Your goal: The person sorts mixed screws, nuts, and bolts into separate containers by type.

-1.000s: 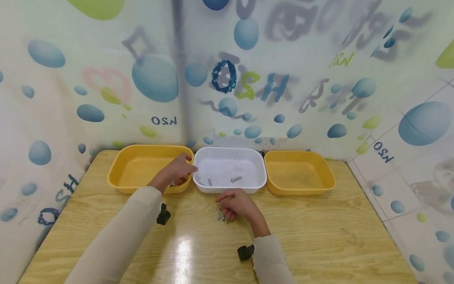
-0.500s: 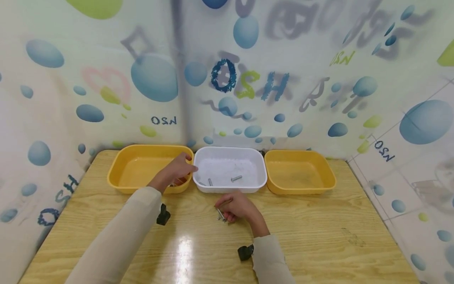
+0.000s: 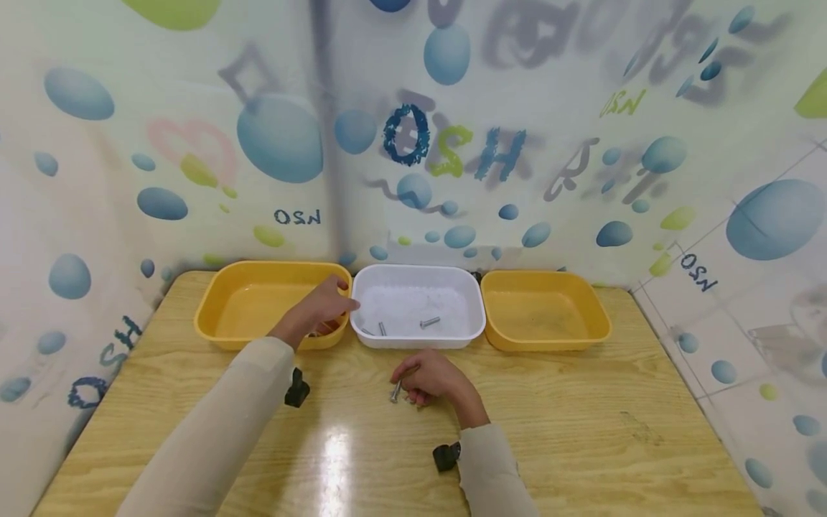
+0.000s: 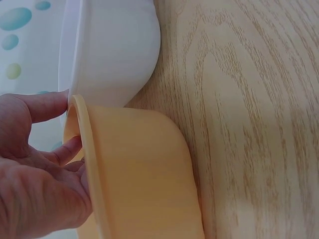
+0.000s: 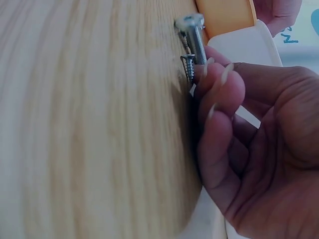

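My right hand is low over the table in front of the white bin, pinching a silver bolt in its fingertips, head end outward. Beside the bolt, small screws show at the same fingertips in the right wrist view. My left hand reaches over the right end of the left yellow bin. One digit extends to the white bin's rim, while other fingers lie inside the yellow bin, partly hidden by its wall. Some small hardware shows under this hand.
Inside the white bin lie a bolt at the right and smaller screws at the left. A second yellow bin stands to its right. All three bins line the back of the wooden table, against a printed wall covering.
The bolt in my right hand has swung so its head points down and left, apart from the smaller screws. My left hand has stayed in place.
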Demonstrator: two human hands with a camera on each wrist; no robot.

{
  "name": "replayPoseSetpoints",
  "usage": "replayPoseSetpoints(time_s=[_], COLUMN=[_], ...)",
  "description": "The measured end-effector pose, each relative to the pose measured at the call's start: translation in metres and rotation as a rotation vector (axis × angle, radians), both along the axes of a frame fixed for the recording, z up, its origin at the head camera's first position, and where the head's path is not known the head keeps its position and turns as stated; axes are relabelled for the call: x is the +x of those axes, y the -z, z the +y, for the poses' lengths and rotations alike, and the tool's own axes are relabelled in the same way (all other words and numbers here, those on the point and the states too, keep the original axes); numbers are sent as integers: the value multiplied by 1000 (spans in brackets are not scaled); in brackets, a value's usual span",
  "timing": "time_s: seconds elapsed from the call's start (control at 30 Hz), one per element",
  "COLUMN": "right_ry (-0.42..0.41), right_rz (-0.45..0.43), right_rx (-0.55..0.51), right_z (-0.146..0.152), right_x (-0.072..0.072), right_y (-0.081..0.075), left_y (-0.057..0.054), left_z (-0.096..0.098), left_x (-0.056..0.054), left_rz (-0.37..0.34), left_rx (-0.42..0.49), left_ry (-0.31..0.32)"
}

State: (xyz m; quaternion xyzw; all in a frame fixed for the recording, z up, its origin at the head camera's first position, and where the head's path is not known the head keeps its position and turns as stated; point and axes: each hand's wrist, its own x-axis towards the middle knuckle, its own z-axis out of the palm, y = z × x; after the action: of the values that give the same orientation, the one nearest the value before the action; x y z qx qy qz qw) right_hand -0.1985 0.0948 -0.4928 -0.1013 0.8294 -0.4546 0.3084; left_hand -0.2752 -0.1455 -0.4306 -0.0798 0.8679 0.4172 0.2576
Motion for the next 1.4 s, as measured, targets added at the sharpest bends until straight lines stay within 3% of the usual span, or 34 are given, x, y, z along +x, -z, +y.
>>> replayPoseSetpoints(time_s=[0.67, 1.03, 1.4], right_ry=[-31, 0, -26], right_rz=[-16, -43, -26], right_rx=[27, -5, -35], right_z=[2, 4, 6], right_x=[-3, -1, -1], right_y=[-2, 0, -4], left_y=[3, 2, 3], left_z=[0, -1, -1], left_x=[0, 0, -1], left_rz=[-3, 7, 0], left_rx=[3, -3, 1], left_ry=[-12, 2, -1])
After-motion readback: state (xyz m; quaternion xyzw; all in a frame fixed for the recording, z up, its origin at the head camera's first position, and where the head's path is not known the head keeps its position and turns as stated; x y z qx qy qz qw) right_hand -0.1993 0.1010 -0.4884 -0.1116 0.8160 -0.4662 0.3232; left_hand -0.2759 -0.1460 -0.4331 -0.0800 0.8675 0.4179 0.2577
